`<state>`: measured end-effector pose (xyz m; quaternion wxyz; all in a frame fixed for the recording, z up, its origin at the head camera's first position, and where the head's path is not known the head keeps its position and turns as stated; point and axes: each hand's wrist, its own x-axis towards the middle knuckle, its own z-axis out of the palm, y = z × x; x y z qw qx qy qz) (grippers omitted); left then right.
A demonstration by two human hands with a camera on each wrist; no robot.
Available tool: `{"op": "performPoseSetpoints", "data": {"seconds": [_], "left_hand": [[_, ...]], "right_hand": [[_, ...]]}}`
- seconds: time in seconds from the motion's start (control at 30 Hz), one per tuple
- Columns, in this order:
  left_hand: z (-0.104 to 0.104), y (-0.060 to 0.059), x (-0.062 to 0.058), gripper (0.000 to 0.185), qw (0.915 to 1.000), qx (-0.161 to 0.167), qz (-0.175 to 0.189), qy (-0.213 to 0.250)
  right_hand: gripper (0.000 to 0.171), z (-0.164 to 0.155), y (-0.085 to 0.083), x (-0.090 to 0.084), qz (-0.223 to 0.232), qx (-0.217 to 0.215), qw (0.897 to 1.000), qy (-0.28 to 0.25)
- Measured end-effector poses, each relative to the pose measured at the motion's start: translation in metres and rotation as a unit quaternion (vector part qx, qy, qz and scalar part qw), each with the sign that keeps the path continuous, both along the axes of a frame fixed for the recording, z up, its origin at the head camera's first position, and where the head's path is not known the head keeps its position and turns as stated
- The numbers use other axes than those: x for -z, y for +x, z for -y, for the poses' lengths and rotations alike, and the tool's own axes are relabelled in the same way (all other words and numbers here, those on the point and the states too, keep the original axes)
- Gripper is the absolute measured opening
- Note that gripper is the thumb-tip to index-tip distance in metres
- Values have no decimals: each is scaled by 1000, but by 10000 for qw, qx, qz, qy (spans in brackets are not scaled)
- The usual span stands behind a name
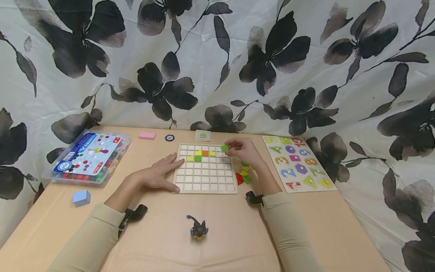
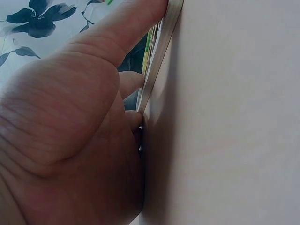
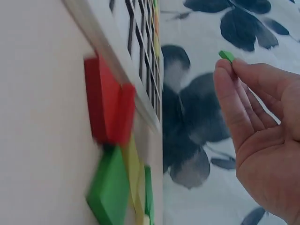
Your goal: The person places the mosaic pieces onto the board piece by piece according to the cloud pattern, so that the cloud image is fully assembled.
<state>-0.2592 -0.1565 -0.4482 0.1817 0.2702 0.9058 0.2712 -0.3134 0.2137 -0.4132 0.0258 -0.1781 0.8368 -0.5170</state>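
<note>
**Green tile pinched over the grid board's far right corner**

Head view: the right hand (image 1: 245,150) pinches a small green tile (image 1: 224,148) between thumb and fingertips, just above the far right corner of the wooden grid board (image 1: 205,169). The left hand (image 1: 159,173) lies flat with fingers straight and spread a little, its fingertips resting on the board's left edge and the palm on the table (image 1: 163,241). In the board's second row from the far side sits an orange tile (image 1: 205,153) with yellow pieces on either side of it; a green square (image 1: 198,158) lies one row nearer, with another yellow piece to its left. Just right of the board, beside the right wrist, lies a small heap of loose tiles (image 1: 243,174) in red, green and yellow. Further right lies a number puzzle board (image 1: 298,163). At the far left stands a clear plastic box (image 1: 89,158) with a blue label, and near it a pale blue block (image 1: 81,197). Along the far edge sit a pink eraser (image 1: 147,135), a dark round disc (image 1: 169,138) and a small card (image 1: 202,135). A small dark toy figure (image 1: 198,229) stands near the table's near edge.

Left wrist view: the left hand (image 2: 70,126) fills the frame, one straight finger pressed against the grid board's rim (image 2: 159,56).

Right wrist view: the right hand (image 3: 262,131) holds the green tile (image 3: 227,56) at its fingertips, clear of the board. The loose tiles, red (image 3: 108,112) and green (image 3: 108,190), lie against the board's edge.
</note>
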Motion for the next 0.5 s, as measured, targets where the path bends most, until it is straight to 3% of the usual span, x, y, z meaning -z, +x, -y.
{"op": "performPoseSetpoints", "data": {"seconds": [0.3, 0.5], "left_hand": [[1, 1, 2, 111, 10000, -6, -35, 47], [1, 0, 2, 112, 10000, -22, -60, 44]], "right_hand": [[29, 38, 2, 13, 220, -226, 9991, -287], [26, 54, -1, 29, 424, -104, 9988, -242]]}}
